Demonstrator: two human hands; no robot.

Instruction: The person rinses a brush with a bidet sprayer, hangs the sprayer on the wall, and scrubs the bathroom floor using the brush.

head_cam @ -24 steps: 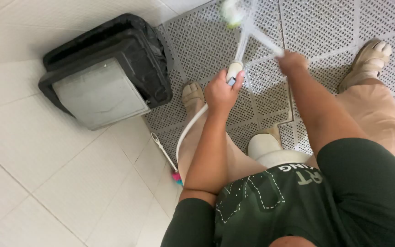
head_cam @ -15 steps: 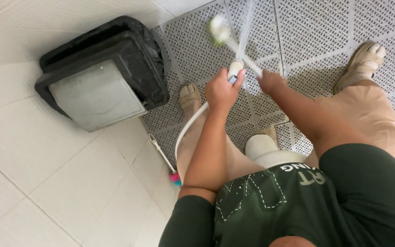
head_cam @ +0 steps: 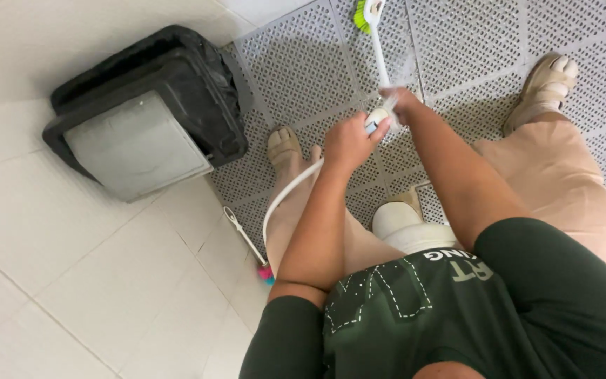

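White spray head (head_cam: 375,123) pinched in the left hand (head_cam: 348,144) seemingly rinses the brush (head_cam: 373,35) clasped by the right hand (head_cam: 401,102); aiming down the handle keeps splashes low.

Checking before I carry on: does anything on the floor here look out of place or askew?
One thing: a small white brush with a pink head lies loose on the floor beside the black lidded bin, by the hose. Otherwise the left hand holds the spray nozzle and the right hand the long-handled brush.
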